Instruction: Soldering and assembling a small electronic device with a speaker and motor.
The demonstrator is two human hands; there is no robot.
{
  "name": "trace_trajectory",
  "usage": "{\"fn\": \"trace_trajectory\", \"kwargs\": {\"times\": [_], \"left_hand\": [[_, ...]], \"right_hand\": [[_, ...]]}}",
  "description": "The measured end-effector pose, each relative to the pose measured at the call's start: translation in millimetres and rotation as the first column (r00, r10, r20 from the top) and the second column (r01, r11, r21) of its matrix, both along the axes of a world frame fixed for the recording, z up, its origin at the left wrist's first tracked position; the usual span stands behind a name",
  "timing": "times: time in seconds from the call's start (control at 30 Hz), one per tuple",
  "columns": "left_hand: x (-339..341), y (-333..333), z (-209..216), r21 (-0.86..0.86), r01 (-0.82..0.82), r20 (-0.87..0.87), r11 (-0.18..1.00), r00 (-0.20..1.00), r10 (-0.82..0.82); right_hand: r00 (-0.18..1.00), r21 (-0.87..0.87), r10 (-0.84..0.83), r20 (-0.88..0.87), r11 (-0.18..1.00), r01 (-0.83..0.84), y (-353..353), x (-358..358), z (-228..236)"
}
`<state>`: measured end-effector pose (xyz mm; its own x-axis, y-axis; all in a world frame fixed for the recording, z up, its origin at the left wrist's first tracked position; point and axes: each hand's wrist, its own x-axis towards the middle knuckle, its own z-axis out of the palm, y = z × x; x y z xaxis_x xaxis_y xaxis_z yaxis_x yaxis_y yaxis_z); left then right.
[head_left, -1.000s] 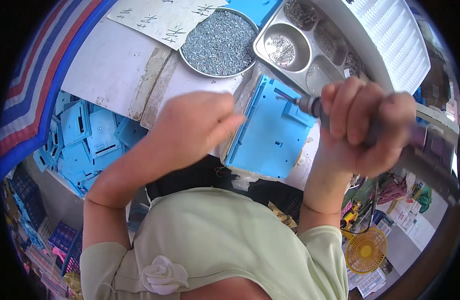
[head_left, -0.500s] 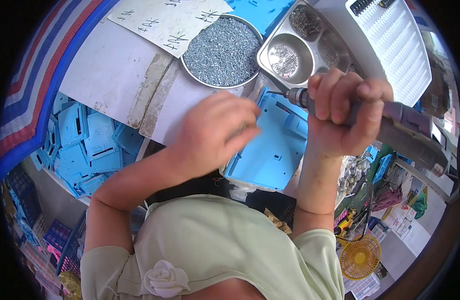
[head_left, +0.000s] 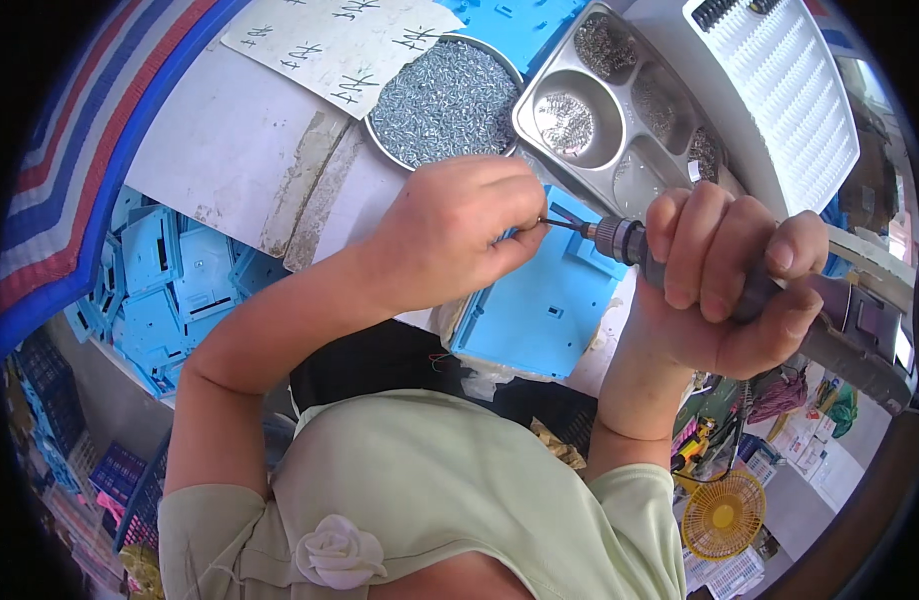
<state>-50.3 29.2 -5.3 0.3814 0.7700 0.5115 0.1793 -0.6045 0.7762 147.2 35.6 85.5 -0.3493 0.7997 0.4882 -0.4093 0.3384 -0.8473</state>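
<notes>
My right hand point(head_left: 725, 285) grips an electric screwdriver point(head_left: 630, 243), held nearly level with its thin bit pointing left. My left hand point(head_left: 458, 225) has its fingers pinched together at the tip of that bit; whatever small thing it pinches is hidden. Under both hands a light blue plastic housing point(head_left: 545, 315) lies on the white bench point(head_left: 220, 150). Just above my left hand a round metal bowl point(head_left: 446, 85) is filled with small silver screws.
A metal compartment tray point(head_left: 620, 110) with several piles of small parts sits right of the bowl. A white perforated plate point(head_left: 780, 90) lies further right. Handwritten paper point(head_left: 330, 40) lies on the bench. A bin of blue housings point(head_left: 160, 285) is at the left. A yellow fan point(head_left: 725, 515) is low right.
My left hand rose off the blue housing and met the screwdriver's bit. My right hand turned the screwdriver from pointing at the housing to nearly level.
</notes>
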Motion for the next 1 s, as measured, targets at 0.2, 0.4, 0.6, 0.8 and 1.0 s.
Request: {"fn": "trace_trajectory", "kwargs": {"times": [0.2,0.4,0.6,0.8,1.0], "left_hand": [[-5.3,3.7,6.0,0.188,0.063,-0.133,0.98,0.99,-0.038],[-21.6,-10.9,5.1,0.164,-0.111,-0.203,0.98,0.968,0.144],[-4.0,-55.0,-4.4,0.119,0.043,-0.201,0.992,0.979,-0.019],[1.8,-63.7,-11.3,0.149,-0.026,-0.293,0.989,0.954,0.069],[1.6,-63.7,-13.1,0.149,-0.03,-0.313,0.988,0.947,0.076]], "right_hand": [[1.0,-0.001,0.005,-0.008,1.0,-0.005,-1.1,-2.6,-1.2],[0.979,0.063,-0.205,-0.022,0.977,0.206,11.8,-10.1,-17.3],[0.977,0.044,-0.211,0.043,0.977,0.209,20.5,-17.3,-34.5],[0.883,0.173,-0.377,0.279,0.924,0.34,21.6,-25.5,-44.7],[0.919,0.053,-0.279,0.277,0.96,0.275,20.0,-26.5,-31.3]]}}
